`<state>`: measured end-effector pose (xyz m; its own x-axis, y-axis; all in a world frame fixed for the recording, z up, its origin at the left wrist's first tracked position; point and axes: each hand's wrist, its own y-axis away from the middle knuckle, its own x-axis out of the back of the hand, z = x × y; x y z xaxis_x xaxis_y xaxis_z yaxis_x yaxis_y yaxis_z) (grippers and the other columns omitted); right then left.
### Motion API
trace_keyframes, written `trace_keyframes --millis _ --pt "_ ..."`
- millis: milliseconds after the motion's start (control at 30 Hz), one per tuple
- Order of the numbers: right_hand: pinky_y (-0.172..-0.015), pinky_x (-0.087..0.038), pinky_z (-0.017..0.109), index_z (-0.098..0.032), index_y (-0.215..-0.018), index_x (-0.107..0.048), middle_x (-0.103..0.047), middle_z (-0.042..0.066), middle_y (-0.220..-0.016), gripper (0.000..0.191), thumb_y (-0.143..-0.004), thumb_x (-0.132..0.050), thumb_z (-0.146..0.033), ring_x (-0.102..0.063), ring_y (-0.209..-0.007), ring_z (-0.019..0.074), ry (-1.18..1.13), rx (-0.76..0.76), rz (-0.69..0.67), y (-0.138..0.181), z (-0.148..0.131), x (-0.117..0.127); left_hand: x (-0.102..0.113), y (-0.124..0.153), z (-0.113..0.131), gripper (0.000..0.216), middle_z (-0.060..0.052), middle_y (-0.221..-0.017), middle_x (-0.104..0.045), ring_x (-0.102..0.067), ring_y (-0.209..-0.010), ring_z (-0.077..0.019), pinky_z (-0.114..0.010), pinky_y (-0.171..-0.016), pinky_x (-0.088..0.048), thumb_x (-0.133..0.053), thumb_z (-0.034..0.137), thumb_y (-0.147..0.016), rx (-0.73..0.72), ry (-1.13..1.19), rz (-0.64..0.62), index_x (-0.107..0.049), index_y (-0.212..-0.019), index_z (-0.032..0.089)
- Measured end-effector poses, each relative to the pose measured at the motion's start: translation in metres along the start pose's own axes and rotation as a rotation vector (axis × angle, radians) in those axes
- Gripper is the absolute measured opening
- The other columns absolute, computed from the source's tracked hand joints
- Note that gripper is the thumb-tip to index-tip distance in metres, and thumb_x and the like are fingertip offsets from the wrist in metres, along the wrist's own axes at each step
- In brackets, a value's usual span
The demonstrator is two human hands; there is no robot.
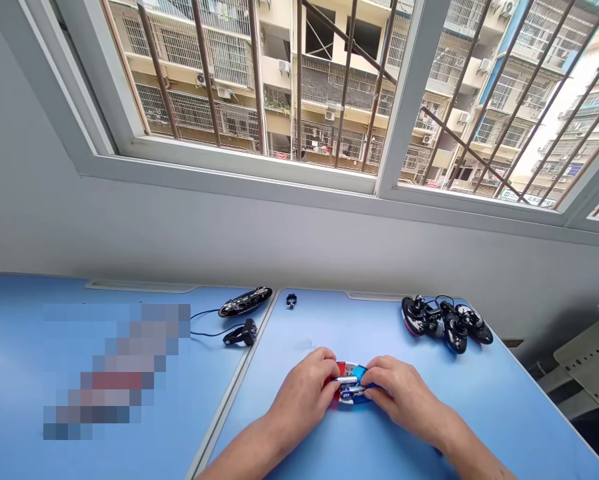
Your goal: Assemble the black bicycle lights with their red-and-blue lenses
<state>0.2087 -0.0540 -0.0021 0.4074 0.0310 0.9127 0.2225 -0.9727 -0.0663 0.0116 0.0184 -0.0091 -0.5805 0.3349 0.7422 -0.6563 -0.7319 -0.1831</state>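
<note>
A small oval lamp with a red and a blue half [348,385] lies on the blue desk [359,447] right in front of me. My left hand [304,393] grips its red end with curled fingers. My right hand [399,390] grips its blue end the same way. A silver strip shows across the lamp's middle between my fingers. The lamp's underside is hidden.
Several black oval lamp units with wires [445,321] are piled at the back right. A black oval board [245,301] and a black plug on a cable [240,333] lie on the left desk. A small black clip [291,300] sits near the wall. A perforated seat [587,363] stands at the right.
</note>
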Motion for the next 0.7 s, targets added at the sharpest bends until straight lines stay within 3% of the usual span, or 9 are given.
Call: trace_keyframes --millis 300,500,700 --pt "-0.073 -0.051 0.028 -0.025 -0.094 -0.071 -0.071 0.002 -0.098 0.016 -0.086 -0.063 -0.013 -0.066 -0.085 0.0195 0.078 0.049 0.024 0.0006 0.0078 -0.0019 0.0007 -0.0002 -0.0046 0.023 -0.005 -0.104 -0.067 -0.066 -0.092 -0.0217 -0.030 -0.079 -0.053 -0.049 0.009 -0.080 -0.047 0.054 0.065 -0.065 -0.070 0.022" --pt "-0.071 -0.051 0.028 -0.024 -0.091 -0.069 -0.071 0.002 -0.097 0.014 -0.086 -0.062 -0.013 -0.066 -0.084 0.0189 0.074 0.079 0.049 0.0015 0.0097 -0.0028 0.0070 -0.0024 0.0009 0.021 -0.005 -0.100 -0.068 -0.066 -0.090 -0.0211 -0.031 -0.079 -0.051 -0.050 0.014 -0.081 -0.007 0.143 0.055 -0.067 -0.071 0.022" --pt "-0.073 -0.052 0.031 -0.022 -0.092 -0.061 -0.068 0.005 -0.108 0.016 -0.087 -0.056 -0.007 -0.065 -0.089 0.0201 0.084 0.131 0.083 0.0024 0.0092 -0.0037 0.0078 -0.0036 -0.0030 0.021 -0.004 -0.091 -0.068 -0.064 -0.091 -0.0227 -0.030 -0.072 -0.050 -0.048 0.017 -0.081 0.013 0.185 0.052 -0.065 -0.072 0.022"
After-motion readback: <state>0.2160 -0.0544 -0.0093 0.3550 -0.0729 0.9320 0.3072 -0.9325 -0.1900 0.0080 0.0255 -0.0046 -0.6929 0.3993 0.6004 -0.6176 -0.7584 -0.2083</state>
